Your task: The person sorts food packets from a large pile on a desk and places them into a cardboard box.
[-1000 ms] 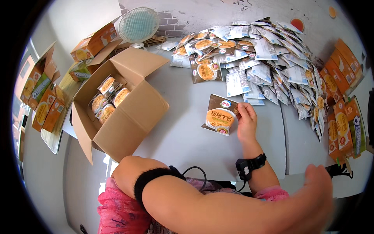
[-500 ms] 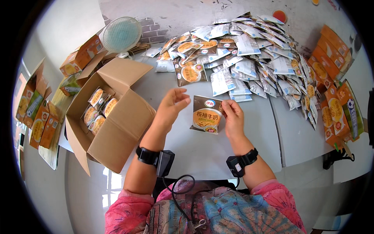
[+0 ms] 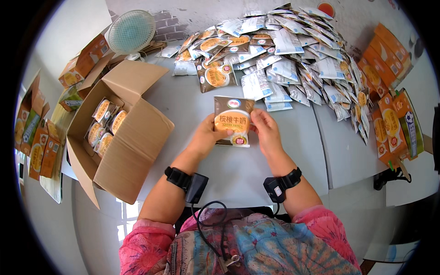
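Between my hands is a flat brown and orange sealed food pouch, its printed front toward me. My left hand grips its left side, the thumb lying across the front. At the right edge my right hand pinches it between thumb and fingers. Past it, a similar pouch lies face up at the near edge of a big heap of pouches, many showing white and blue backs. To my left stands an open cardboard box with several pouches standing inside.
The grey table has a seam on the right. A round pale green fan stands at the back left. Orange printed cartons are at the far left, more orange cartons at the far right. Cables hang from my black wrist bands.
My left hand has come down and right and now holds the pouch's left side. The pouch, held only by my right hand before, is now gripped from both sides and faces me squarely.
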Motion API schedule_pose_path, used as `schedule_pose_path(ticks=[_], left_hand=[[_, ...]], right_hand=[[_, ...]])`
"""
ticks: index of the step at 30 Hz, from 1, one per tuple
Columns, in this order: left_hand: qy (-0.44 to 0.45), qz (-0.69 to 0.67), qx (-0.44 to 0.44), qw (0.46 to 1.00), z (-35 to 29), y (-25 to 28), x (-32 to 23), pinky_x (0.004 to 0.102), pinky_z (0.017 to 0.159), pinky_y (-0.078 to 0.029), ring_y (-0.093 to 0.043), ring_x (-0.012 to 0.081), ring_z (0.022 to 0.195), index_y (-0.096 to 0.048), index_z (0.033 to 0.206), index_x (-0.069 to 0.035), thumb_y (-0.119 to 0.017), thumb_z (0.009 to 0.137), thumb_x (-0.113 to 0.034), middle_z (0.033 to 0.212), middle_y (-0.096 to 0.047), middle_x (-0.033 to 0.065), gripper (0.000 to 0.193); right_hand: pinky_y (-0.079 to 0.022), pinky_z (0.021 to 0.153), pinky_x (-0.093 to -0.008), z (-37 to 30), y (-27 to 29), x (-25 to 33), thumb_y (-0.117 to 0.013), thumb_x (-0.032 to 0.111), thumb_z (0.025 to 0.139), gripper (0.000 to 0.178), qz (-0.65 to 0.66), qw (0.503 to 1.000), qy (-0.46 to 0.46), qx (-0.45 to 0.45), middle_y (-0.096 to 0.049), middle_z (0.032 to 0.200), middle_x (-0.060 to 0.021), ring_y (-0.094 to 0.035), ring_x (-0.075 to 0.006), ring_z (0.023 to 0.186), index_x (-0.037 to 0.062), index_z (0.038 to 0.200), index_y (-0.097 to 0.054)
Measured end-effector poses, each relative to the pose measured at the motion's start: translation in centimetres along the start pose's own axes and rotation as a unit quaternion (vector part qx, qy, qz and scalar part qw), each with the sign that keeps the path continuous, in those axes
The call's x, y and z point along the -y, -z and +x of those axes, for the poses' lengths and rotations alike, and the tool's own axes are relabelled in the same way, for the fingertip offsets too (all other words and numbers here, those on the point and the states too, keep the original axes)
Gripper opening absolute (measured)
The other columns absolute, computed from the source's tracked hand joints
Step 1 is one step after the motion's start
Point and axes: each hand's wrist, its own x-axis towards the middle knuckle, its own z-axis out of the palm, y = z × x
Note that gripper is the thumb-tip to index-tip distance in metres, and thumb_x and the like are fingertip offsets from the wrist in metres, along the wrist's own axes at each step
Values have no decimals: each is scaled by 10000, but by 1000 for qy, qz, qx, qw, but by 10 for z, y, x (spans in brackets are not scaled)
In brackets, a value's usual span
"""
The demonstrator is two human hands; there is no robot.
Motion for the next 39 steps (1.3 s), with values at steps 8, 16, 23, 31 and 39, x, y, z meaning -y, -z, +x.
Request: schedule_pose_path(ticks=[8, 16, 23, 31, 39], left_hand=[[-15, -168, -34, 985, -3, 8, -14, 314, 797, -504, -609, 183, 910, -498, 1073, 6, -611, 803, -37, 1029, -605, 106, 295], [-27, -212, -23, 977, -4, 2, -18, 356, 884, -465, -564, 201, 1019, -459, 1099, -10, -581, 823, -36, 1107, -568, 119, 303], [-27, -250, -29, 968, -1, 1, -2, 396, 895, -456, -544, 246, 1039, -413, 1166, -9, -568, 813, 6, 1127, -540, 128, 386], [-38, -301, 13, 953, -3, -6, -1, 368, 871, -465, -549, 206, 1024, -447, 1171, -47, -618, 793, -18, 1114, -558, 84, 416], [-37, -330, 11, 943, -3, -5, 0, 355, 858, -456, -548, 187, 1025, -476, 1164, -69, -626, 796, -39, 1112, -566, 64, 398]], right_hand=[[-442, 617, -216, -7, -4, -3, -550, 329, 873, 327, -189, 970, -99, 115, -609, 770, -36, -549, -72, 673, 3, 874, -582], [-427, 542, -203, -2, 3, -3, -564, 325, 866, 314, -157, 985, -56, 40, -595, 684, -46, -532, -78, 574, 15, 816, -571], [-401, 507, -200, -11, -13, 1, -599, 278, 842, 268, -155, 972, -139, 104, -601, 726, -38, -510, -69, 566, 26, 932, -587], [-393, 471, -202, -14, -5, -12, -596, 198, 835, 207, -231, 961, -97, 116, -598, 682, -44, -514, -83, 537, -7, 867, -592], [-384, 467, -199, -17, -14, -10, -586, 190, 845, 221, -252, 951, -70, 167, -590, 628, -43, -498, -70, 514, -30, 826, -597]])
